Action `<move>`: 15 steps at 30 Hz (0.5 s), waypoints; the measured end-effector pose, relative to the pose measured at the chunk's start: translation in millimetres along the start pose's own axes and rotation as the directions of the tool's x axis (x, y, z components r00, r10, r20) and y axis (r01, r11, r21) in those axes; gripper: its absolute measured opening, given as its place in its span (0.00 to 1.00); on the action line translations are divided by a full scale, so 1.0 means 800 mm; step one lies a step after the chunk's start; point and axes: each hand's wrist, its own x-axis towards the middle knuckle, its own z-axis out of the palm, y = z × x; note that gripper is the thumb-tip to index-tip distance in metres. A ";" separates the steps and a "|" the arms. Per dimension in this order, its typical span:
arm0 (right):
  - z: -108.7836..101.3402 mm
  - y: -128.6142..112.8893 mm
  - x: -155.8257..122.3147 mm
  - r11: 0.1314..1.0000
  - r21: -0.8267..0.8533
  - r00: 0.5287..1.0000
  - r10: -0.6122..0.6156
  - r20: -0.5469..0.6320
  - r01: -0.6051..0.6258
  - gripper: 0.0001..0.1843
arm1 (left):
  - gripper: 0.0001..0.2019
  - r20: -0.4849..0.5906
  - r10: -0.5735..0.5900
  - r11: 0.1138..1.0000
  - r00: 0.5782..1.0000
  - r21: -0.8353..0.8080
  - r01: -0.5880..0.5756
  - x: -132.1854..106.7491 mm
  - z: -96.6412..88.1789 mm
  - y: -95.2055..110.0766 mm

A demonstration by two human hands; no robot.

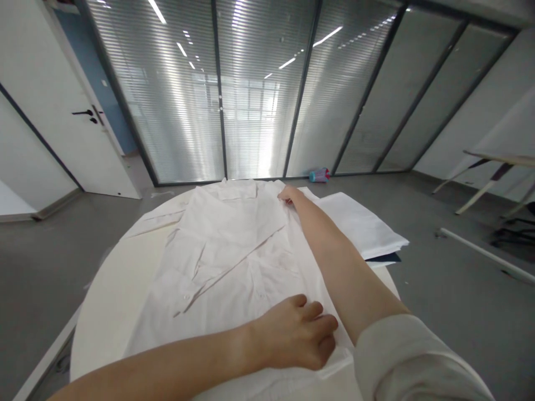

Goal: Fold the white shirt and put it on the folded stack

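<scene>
A round white table (pixel 106 289) is taking up most of the floor in front of the person, and a white shirt (pixel 225 250) is lying spread flat across it, collar end toward the glass partition (pixel 259 89) and hem end toward the person. One sleeve is lying folded diagonally across the body of the shirt, which is probably why the cloth is being kept so flat and taut.

The right arm is reaching the whole length of the garment, and the right hand (pixel 290 195) is resting at the far shoulder edge near the collar; its fingers are pointing away from the camera, so I cannot tell whether they are pinching the cloth or only pressing on it. The left hand (pixel 298 331) is working at the near right edge, fingers curled together and closed on a fold of the fabric, seemingly gripping that side so both ends line up.

A second stack of folded white cloth (pixel 363 225) is sitting just beside the shirt on the right, overhanging the table rim, with something dark under it. It is crowding that side. Beyond the table, a white door (pixel 62 111) is standing at the left, a small pink and blue bottle (pixel 320 175) is lying on the floor by the glass, and a tipped folding table (pixel 497 167) is leaning well off at the right.
</scene>
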 end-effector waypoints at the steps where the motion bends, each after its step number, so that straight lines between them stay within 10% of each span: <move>1: 0.002 -0.003 0.003 1.000 -0.003 1.000 0.009 -0.023 -0.009 0.18 | 0.15 0.016 -0.008 1.000 1.000 0.001 0.008 -0.003 -0.002 0.001; 8: 0.007 -0.050 0.015 0.996 -0.014 0.974 -0.092 -0.205 0.091 0.28 | 0.12 0.018 -0.095 0.995 0.995 -0.032 0.095 -0.023 -0.038 0.013; 15: 0.050 -0.124 0.011 0.932 -0.055 0.928 -0.361 -0.095 0.358 0.23 | 0.12 -0.028 -0.216 0.975 0.976 -0.057 0.214 -0.050 -0.050 0.035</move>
